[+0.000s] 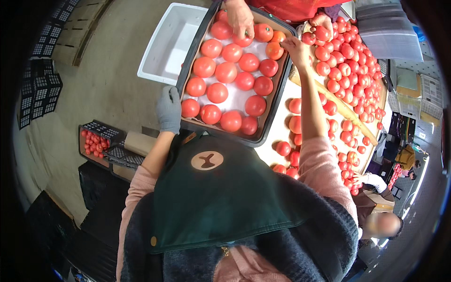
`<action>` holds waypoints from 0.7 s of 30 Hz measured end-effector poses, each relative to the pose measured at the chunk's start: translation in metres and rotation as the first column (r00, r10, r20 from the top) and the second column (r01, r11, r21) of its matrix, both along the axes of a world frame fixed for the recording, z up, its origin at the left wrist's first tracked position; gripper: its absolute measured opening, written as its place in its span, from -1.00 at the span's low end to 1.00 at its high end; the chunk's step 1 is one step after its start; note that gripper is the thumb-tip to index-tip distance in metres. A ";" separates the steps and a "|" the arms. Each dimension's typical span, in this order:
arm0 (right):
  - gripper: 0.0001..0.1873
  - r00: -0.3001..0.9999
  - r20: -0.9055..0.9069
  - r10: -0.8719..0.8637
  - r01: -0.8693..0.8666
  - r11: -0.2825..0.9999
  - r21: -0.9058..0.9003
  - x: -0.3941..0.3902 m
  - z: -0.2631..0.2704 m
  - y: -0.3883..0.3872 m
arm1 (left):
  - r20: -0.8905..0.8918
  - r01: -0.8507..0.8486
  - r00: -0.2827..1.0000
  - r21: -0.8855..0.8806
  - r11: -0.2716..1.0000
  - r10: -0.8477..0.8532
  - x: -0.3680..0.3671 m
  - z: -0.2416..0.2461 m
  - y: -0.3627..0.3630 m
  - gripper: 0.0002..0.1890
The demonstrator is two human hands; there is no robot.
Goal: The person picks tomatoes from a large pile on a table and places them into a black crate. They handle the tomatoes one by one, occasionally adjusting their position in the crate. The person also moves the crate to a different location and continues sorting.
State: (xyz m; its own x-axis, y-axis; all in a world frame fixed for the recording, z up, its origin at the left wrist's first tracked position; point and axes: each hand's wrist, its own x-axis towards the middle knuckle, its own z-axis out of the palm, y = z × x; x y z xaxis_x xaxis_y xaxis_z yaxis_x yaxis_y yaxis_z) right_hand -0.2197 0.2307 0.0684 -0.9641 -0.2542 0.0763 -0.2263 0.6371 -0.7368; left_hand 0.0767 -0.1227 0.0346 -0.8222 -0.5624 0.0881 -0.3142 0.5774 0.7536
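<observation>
Before me a black plastic crate (260,139) holds large red tomatoes (226,72) spaced out on white lining, with brown card along its inner walls. My left hand (168,112), in a grey glove, grips the crate's left side near its front corner. My bare right hand (298,52) reaches over the right rim. Its fingertips are beside an orange-red tomato (275,51); whether they pinch anything is unclear. Across from me, a co-worker's hand (240,19) touches a tomato (242,40) in the crate. That person's other hand (321,23) holds a tomato at the pile.
A white plastic tub (165,46) stands beyond the crate's left side. On the right, a wooden bar (343,105) crosses a table of tomatoes (352,67). A black crate of small tomatoes (119,132) sits lower left. Another person (378,211) reaches toward tomatoes at far right.
</observation>
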 end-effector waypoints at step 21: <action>-0.73 0.918 -0.092 0.387 -0.326 0.864 0.384 -0.086 -0.040 -0.037 | 0.074 0.052 0.996 -0.161 0.986 -0.040 -0.016 0.001 -0.001 -0.72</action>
State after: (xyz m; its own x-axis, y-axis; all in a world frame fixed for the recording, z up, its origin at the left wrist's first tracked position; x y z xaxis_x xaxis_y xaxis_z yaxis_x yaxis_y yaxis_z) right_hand -0.3058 0.1934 0.0289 -0.7845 -0.6171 0.0610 -0.5831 0.7005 -0.4116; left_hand 0.0610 -0.1232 0.0355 -0.8541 -0.5070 0.1159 -0.3338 0.7053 0.6255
